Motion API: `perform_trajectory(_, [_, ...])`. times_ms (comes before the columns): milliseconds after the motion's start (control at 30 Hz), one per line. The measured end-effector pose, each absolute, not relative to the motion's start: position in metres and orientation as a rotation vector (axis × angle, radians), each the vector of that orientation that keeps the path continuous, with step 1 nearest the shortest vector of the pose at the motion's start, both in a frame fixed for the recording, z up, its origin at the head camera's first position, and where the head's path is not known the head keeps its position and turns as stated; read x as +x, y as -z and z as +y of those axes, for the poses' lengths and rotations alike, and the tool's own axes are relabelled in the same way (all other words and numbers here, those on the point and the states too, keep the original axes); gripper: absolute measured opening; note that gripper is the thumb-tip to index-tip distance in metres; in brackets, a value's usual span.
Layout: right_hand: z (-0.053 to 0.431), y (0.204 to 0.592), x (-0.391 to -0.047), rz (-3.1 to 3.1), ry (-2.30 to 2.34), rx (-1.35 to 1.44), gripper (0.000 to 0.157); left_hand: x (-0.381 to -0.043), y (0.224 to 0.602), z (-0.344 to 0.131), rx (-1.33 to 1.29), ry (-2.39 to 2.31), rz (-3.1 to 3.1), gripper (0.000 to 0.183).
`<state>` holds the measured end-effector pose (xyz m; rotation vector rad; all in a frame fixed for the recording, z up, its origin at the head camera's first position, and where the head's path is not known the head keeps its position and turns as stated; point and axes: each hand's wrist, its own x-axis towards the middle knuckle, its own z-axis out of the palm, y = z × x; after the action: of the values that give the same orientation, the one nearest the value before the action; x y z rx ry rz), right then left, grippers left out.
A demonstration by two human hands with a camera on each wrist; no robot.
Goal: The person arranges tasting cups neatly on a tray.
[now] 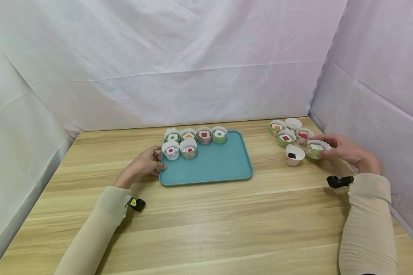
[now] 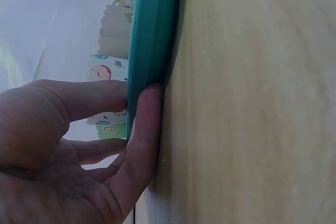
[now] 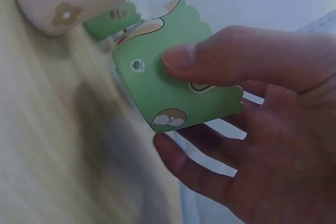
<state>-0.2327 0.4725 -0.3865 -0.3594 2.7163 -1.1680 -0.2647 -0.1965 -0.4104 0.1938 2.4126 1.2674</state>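
The left hand (image 1: 144, 161) pinches the tray (image 1: 213, 164), maybe to steady it. The right hand (image 1: 345, 149) holds a green cup (image 1: 312, 152) round its side.

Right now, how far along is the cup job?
Looks done: six paper cups sit on the blue tray. In hand: the right hand holds a green cup, while the left hand grips the tray's edge. Apparently left: five cups clustered on the table, off the tray.

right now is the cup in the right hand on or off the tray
Off: the right hand grips the green cup away to the right of the blue tray.
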Motion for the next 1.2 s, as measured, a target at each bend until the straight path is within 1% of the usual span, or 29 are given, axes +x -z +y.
perform_trajectory(167, [0.466, 0.375, -0.232, 2.75, 1.142, -0.416, 0.055, -0.265, 0.411, -0.197, 0.201, -1.269, 2.415, 0.084])
perform_trajectory(400, [0.443, 0.351, -0.235, 2.767, 1.039, -0.333, 0.06, -0.265, 0.411, -0.198, 0.214, -1.265, 2.419, 0.083])
perform_trajectory(567, [0.424, 0.338, -0.233, 2.817, 0.997, -0.343, 0.058, -0.264, 0.411, -0.198, 0.211, -1.254, 2.423, 0.082])
perform_trajectory(867, [0.396, 0.325, -0.235, 2.815, 0.995, -0.337, 0.066, -0.266, 0.411, -0.195, 0.203, -1.261, 2.406, 0.083])
perform_trajectory(1067, [0.375, 0.321, -0.238, 2.883, 0.97, -0.372, 0.061, -0.263, 0.41, -0.195, 0.198, -1.278, 2.403, 0.083])
perform_trajectory(1200, [0.36, 0.318, -0.239, 2.869, 1.016, -0.409, 0.062, -0.263, 0.41, -0.197, 0.195, -1.293, 2.395, 0.085])
